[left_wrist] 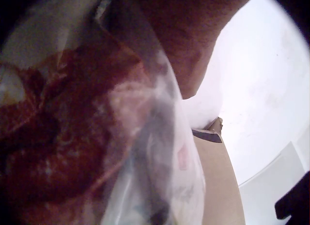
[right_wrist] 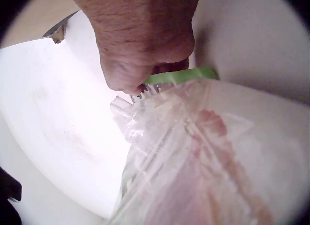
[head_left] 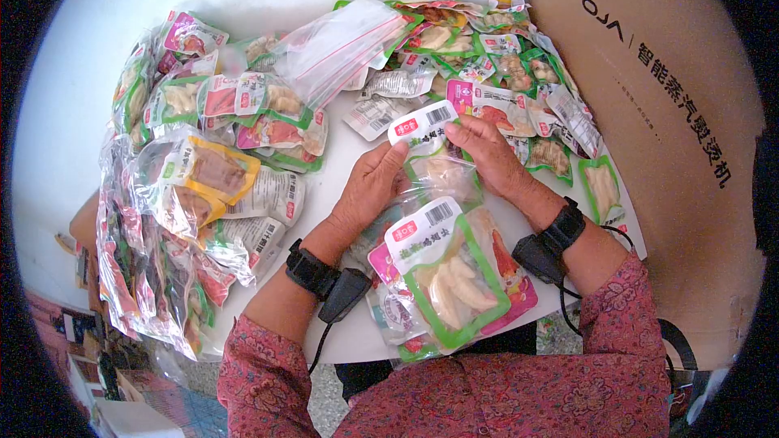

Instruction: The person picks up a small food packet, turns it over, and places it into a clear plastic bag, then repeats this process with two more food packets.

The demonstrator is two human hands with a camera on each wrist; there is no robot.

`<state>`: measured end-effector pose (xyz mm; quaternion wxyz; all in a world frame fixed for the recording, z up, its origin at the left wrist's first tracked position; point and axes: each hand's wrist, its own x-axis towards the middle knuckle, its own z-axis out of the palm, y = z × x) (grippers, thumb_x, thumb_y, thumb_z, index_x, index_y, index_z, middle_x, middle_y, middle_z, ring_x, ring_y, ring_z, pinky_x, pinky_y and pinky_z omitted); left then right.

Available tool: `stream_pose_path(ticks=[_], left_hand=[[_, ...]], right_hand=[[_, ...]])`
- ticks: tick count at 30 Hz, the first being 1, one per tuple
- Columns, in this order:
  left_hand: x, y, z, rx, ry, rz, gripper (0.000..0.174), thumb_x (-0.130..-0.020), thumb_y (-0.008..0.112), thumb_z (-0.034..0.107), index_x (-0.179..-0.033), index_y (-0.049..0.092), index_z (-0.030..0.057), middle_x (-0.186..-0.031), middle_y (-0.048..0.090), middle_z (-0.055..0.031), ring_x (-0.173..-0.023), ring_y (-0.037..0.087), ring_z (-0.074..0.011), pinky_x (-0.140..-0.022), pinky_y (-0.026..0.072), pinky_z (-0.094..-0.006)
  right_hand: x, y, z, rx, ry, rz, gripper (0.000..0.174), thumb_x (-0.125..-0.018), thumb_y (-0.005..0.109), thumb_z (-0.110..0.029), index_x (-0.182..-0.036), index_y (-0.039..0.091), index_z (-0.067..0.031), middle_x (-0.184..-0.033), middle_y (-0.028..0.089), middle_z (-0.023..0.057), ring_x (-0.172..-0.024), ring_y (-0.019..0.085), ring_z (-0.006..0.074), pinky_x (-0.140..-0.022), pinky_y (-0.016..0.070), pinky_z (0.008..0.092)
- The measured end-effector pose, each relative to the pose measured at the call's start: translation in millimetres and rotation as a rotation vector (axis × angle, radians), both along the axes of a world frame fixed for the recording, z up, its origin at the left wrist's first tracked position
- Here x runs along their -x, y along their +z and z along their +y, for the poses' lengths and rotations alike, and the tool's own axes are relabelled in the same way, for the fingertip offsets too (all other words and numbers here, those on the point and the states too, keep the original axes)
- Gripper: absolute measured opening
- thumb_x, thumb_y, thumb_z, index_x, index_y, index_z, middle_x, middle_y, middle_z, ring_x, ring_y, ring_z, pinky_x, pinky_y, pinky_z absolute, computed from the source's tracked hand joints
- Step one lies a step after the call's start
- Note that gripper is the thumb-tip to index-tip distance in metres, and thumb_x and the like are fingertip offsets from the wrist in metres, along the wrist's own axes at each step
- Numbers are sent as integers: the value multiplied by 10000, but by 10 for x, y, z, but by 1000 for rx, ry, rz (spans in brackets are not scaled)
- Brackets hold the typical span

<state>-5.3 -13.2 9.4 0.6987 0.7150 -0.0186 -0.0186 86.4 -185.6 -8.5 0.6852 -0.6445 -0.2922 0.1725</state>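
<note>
In the head view both hands hold a vacuum snack packet point(head_left: 422, 126) with a white header, red logo and barcode. My left hand point(head_left: 369, 186) pinches its left side with the thumb on the front. Gripping the right side is my right hand point(head_left: 491, 154), its thumb near the barcode. The packet's lower part overlaps the mouth of a clear plastic bag point(head_left: 454, 182). Inside that bag lies a green-edged packet point(head_left: 458, 276) of pale meat pieces, with pink packets behind it. The right wrist view shows the green edge point(right_wrist: 181, 75) of a packet at the right hand's fingers.
Filled clear bags point(head_left: 276, 113) of packets are heaped on the left of the white table point(head_left: 324, 227). An unfilled zip bag point(head_left: 341, 49) lies at the back, beside loose packets point(head_left: 495, 105). A printed cardboard box point(head_left: 665, 113) stands on the right.
</note>
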Motion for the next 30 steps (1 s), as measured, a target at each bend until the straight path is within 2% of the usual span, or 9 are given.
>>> stream_pose_path(ticks=[4,6,10,12,24,28,30], left_hand=[[7,19,10,-42,28,-6,349,-920,389,310,-1030,545,17,-659,486,26,-540,413,-38,-469,332,-185],[-15,-29,22,-91,45,-24,366,-907,392,353,-1044,537,46,-613,453,40,-495,375,-47,-442,286,-198],[-5,-2,7,-85,70,-32,361,-906,395,353,-1028,537,44,-601,444,42,-486,369,-46,-437,280,-200],[2,11,24,-85,45,-21,328,-919,396,288,-1030,546,19,-662,491,19,-545,426,-47,-492,363,-185],[-23,-35,19,-94,31,-14,256,-900,425,182,-1081,526,33,-765,517,41,-597,416,-21,-519,367,-170],[-51,-96,17,-107,19,-77,269,-885,442,191,-1095,519,40,-702,516,44,-550,417,-35,-485,345,-183],[-72,-132,25,-93,15,-99,261,-876,453,169,-1091,525,41,-793,562,29,-605,452,-34,-534,378,-180]], right_hand=[[7,11,-3,35,-15,-57,270,-881,476,-291,-868,563,-36,-772,533,-26,-720,467,43,-656,395,206],[13,9,5,19,-28,-62,289,-868,485,-285,-874,574,-11,-745,549,-15,-694,482,54,-628,402,207],[12,2,3,19,-36,-73,284,-869,488,-280,-863,571,-8,-738,547,-17,-687,482,54,-621,402,205],[5,6,-3,41,-29,-128,284,-871,486,-278,-853,569,-6,-734,547,-16,-686,482,53,-615,403,205],[28,26,10,48,-67,-159,280,-875,480,-267,-835,566,-4,-712,543,-14,-667,479,55,-595,404,212],[6,3,6,67,-88,-189,272,-873,482,-261,-828,567,-6,-702,538,-17,-656,471,52,-585,399,213],[29,30,18,26,-95,-111,270,-872,485,-261,-812,564,-9,-687,531,-18,-645,462,50,-576,394,213]])
